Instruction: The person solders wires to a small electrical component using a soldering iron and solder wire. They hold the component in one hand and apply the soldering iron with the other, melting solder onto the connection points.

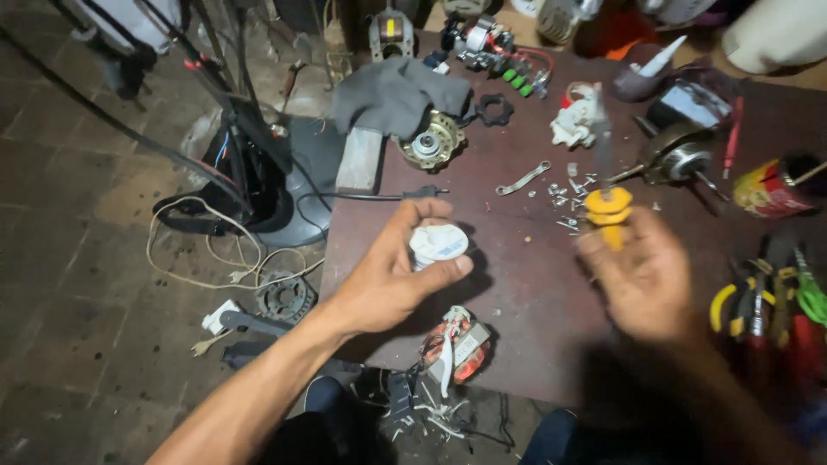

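Two hands over a dark brown desk [517, 284]. Left hand [388, 275] has its grip clamped on a small white round part [437, 244], thumb below, fingers curled over top, held just above the desk's left half. Right hand [642, 280] is blurred; grip closed round a screwdriver w/ yellow handle [608, 213], shaft pointing up and away. Just behind the screwdriver: scattered screws [568, 194] and a flat metal bracket [523, 178]. Near the desk's front edge, below the left hand, lies a copper-wound stator [457, 349]. Far right: pliers w/ red and yellow handles [758, 314]. At back, a grey cloth [392, 95] beside a motor housing [431, 142]. Floor at left: tangled cables [215, 250].
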